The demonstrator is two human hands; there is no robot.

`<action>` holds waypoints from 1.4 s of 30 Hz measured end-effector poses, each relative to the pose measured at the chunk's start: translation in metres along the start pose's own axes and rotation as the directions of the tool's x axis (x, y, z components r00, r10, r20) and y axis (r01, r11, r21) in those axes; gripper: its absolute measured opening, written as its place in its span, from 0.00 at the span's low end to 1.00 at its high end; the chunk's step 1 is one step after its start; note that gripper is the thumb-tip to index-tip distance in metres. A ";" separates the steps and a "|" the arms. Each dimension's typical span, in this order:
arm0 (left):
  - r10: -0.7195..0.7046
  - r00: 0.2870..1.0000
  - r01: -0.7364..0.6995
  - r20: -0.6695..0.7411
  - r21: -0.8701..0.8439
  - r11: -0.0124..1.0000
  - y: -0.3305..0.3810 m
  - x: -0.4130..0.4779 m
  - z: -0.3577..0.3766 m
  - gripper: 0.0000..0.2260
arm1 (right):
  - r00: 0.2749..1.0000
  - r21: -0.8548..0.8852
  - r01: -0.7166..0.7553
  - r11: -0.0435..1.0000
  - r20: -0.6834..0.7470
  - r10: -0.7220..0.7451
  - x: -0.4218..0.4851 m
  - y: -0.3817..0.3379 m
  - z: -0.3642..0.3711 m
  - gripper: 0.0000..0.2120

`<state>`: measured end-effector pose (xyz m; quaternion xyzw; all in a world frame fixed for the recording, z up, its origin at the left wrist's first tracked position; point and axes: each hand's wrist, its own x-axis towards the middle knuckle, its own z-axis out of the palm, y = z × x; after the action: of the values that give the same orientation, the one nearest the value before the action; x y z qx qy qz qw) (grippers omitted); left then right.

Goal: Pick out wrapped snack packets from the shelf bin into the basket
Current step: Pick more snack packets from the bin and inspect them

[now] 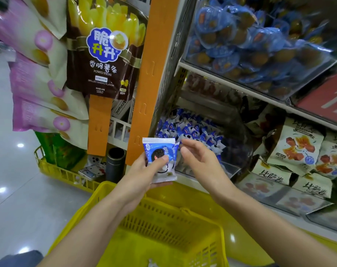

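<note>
Fingers and thumb of the left hand (142, 170) are clamped on a wrapped snack packet (160, 151): the thumb (160, 160) lies across the printed front and the remaining fingers are behind and beneath it. Fingers (190, 142) of the right hand (200, 162) are slightly apart and loosely bent, just beside the packet's 3 o'clock edge. Whether they touch it cannot be determined.

Packet orientation: upright, long axis running 12 to 6 o'clock, the top leaning slightly toward 11. The printed face is turned to the camera.

Packet appearance: rectangular pillow wrap with crimped seals at top and bottom. Upper part blue, lower part white. A dark round biscuit is pictured at centre, partly covered by the thumb. A second blue edge shows behind it at 3 o'clock; whether this is a separate packet cannot be determined.

Packet position: held in the air above the far rim of the yellow basket (106, 187), which lies at 6 o'clock. One small pale wrapped item (151, 264) sits on the basket floor.

The shelf bin (240, 166), clear-walled, stands at 1 o'clock of the hands and is heaped with similar blue-and-white packets (192, 132).

Surroundings: a brown potato-sticks bag (100, 54) hangs at 11 o'clock. Orange-printed packets (298, 147) occupy the shelf at 3 o'clock.
</note>
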<state>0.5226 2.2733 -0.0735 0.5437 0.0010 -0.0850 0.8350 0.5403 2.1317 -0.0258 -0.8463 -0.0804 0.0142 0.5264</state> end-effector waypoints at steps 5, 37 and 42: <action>-0.035 0.999 0.036 0.040 -0.025 0.999 0.002 0.002 -0.002 0.12 | 0.970 0.078 -0.160 0.984 0.200 0.142 0.004 0.005 -0.002 0.06; 0.046 0.975 -0.022 -0.217 0.112 0.993 0.009 0.043 -0.016 0.13 | 0.991 -0.578 -0.128 0.806 -0.103 0.084 0.234 0.049 0.006 0.25; 0.014 0.978 0.014 -0.208 0.134 0.991 0.008 0.040 -0.014 0.10 | 0.999 -0.574 -0.043 0.818 -0.019 0.039 0.214 0.036 -0.002 0.23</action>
<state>0.5646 2.2835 -0.0753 0.6048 0.0829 -0.0275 0.7916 0.7556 2.1465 -0.0444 -0.9671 -0.0612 -0.0021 0.2470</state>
